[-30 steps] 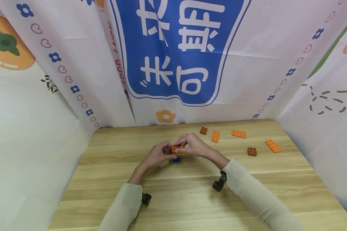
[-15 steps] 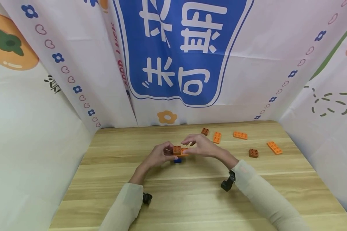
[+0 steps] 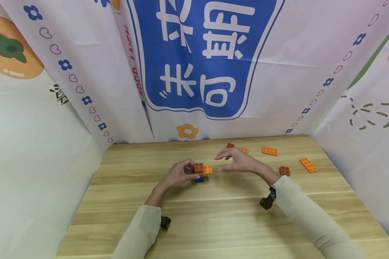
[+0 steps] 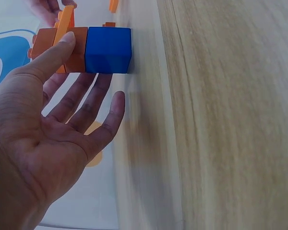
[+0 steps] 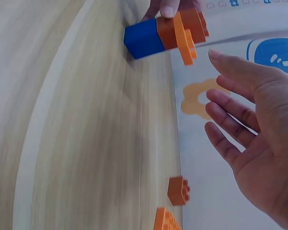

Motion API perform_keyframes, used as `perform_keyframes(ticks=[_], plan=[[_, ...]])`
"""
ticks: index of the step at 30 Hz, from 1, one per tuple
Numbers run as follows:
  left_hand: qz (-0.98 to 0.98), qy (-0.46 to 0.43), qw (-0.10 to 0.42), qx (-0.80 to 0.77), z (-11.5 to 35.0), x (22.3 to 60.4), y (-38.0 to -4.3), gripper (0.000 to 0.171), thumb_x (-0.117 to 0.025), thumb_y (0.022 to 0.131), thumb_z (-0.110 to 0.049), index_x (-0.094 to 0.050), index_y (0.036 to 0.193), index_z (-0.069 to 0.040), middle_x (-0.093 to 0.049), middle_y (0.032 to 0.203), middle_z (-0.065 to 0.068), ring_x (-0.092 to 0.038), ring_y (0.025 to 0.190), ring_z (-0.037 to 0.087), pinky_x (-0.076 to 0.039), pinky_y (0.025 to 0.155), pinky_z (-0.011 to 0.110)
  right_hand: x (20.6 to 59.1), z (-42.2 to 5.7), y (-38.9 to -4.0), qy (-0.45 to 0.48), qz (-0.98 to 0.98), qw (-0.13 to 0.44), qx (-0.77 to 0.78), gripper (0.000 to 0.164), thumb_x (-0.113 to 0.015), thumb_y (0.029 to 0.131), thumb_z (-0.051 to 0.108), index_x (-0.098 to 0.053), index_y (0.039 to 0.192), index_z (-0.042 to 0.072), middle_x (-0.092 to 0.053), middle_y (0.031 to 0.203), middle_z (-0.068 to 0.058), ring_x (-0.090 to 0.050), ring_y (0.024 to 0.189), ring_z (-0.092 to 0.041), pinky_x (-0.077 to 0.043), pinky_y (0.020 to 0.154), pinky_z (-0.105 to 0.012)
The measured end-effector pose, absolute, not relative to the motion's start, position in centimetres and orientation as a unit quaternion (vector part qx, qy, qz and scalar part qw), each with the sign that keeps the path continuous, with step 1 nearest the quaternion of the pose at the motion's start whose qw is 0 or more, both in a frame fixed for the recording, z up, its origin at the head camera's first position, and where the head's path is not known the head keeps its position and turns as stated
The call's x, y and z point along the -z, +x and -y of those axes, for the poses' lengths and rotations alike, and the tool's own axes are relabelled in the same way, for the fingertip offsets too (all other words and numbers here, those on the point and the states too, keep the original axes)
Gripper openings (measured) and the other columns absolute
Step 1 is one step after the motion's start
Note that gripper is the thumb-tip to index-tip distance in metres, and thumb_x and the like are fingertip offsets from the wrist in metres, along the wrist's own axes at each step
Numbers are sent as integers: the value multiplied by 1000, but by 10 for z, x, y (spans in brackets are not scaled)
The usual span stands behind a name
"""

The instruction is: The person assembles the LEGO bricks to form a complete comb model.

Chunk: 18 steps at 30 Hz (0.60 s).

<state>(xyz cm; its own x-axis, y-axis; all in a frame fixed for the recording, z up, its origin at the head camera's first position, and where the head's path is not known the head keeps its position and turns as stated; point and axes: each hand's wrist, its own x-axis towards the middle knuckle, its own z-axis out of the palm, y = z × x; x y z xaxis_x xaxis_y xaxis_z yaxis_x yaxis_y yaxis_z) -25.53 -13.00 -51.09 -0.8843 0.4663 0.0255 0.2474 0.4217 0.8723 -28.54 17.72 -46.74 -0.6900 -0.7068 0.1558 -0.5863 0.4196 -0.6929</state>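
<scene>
A small stack of toy building bricks stands on the table in front of me. At its base is a blue brick [image 4: 109, 50], with a brown brick [image 5: 166, 34] on it. Above that lies a flat orange plate brick [image 3: 208, 169] that juts out to the right, and another brown brick [image 3: 199, 166] tops its left half. My left hand [image 3: 180, 174] pinches the stack from the left, thumb on the near side and fingers behind. To the right of the stack, apart from it, my right hand [image 3: 237, 160] holds nothing, its fingers spread.
Loose bricks lie to the right: a brown brick [image 3: 230, 145] and an orange plate brick [image 3: 244, 150] partly behind my right hand, another orange plate [image 3: 269, 151], a brown brick [image 3: 284, 171] and an orange plate [image 3: 308, 165]. A printed cloth [image 3: 168, 126] hangs behind the wooden table [image 3: 214, 223].
My right hand has let go of the top of the stack and drawn away to the right, its fingers opening. My left hand has stayed on the stack.
</scene>
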Motion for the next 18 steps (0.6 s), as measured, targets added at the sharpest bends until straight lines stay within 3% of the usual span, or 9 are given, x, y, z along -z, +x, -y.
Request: perform_keyframes(ticks=[6, 18], plan=[[-836, 213, 112, -494, 130, 510, -255, 26, -84, 92, -12, -67, 112, -9, -73, 114, 8, -72, 105, 24, -61, 92, 35, 466, -193, -289, -380, -856, 73, 342, 41, -90, 87, 17, -77, 125, 7, -73, 128, -12, -66, 122, -33, -56, 99, -59], [-833, 214, 110, -498, 132, 513, -256, 27, -85, 92, -12, -67, 112, -8, -72, 114, 9, -72, 106, 25, -61, 94, 36, 468, -222, -297, -384, -873, 61, 294, 43, -91, 85, 11, -76, 123, 0, -72, 130, -17, -64, 126, -41, -53, 105, -59]])
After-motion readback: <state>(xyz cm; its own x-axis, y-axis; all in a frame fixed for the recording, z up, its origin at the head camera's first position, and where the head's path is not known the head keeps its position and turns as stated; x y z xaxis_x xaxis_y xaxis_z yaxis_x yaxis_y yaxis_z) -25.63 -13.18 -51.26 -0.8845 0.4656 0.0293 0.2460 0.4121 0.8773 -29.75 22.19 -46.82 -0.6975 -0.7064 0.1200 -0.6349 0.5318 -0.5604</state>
